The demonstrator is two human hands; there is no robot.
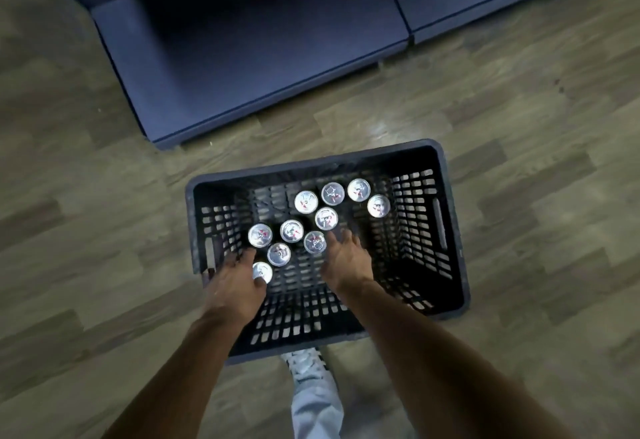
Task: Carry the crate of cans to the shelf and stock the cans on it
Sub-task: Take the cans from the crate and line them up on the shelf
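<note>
Nearest the camera, a pale trouser leg and white shoe (304, 359) stand just behind the black crate (450, 230), which sits on the wood floor (104, 196). Both arms reach down into it. The left hand (239, 282) has its grip curled beside the nearest can (262, 271), thumb touching its side — whether the far fingers have closed round it I cannot tell. The right hand (346, 258) hovers with its grip spread and loose, fingertips just beside another can (315, 242) and holding nothing. Ahead of both hands the other cans (332, 193) stand upright in two loose clusters. Beyond lies a dark blue sofa (242, 57); no shelf shows. Best, I judge, to seat each grip low round one can's body before lifting — straight up, clear of its neighbours.
</note>
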